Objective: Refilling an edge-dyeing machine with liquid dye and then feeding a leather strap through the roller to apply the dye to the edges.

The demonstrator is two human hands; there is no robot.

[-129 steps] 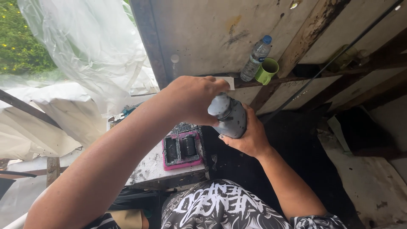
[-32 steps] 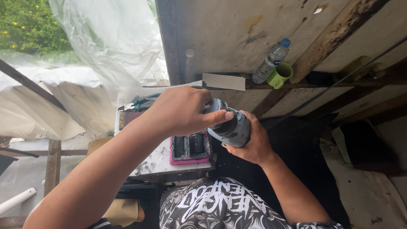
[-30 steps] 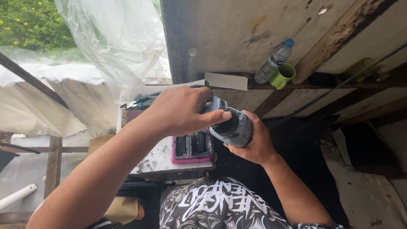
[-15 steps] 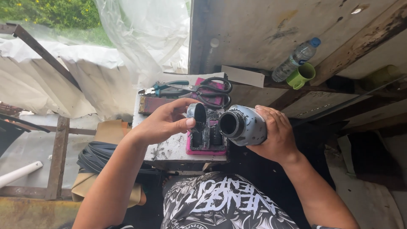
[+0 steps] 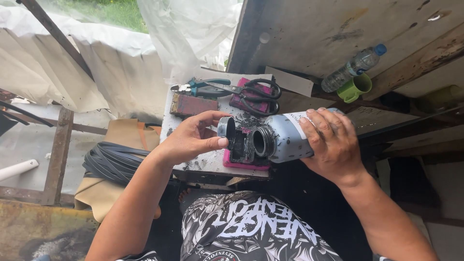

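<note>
The small table point(image 5: 203, 164) is the biggest thing here; it stands just below both hands, so anything that spills from the bottle falls on its dusty top and not on the person's lap. On it, directly under the fingertips of the two hands, lies a pink tray point(image 5: 244, 162) with black, dirty compartments. The mouth of the bottle points to the space just above this tray.

The right hand point(image 5: 333, 145) holds the bottle point(image 5: 285, 137) on its side, with the fingers wrapped over the upper wall and the thumb hidden underneath. This grip seems to keep the open mouth turned toward the left hand and low over the tray. The bottle is grey-blue plastic with a white label near the fingers. Its threaded neck is wide and open, the inside looks black, and black powder sticks around the rim.

The left hand point(image 5: 193, 137) pinches the cap point(image 5: 226, 129) between thumb and forefinger, just beside the bottle mouth but not touching it. The cap is round and dark, and its hollow side is turned toward the bottle.

Beyond the fingers, at the far side of the table, lie black scissors point(image 5: 256, 89) and pliers point(image 5: 198, 88) with green handles.
</note>
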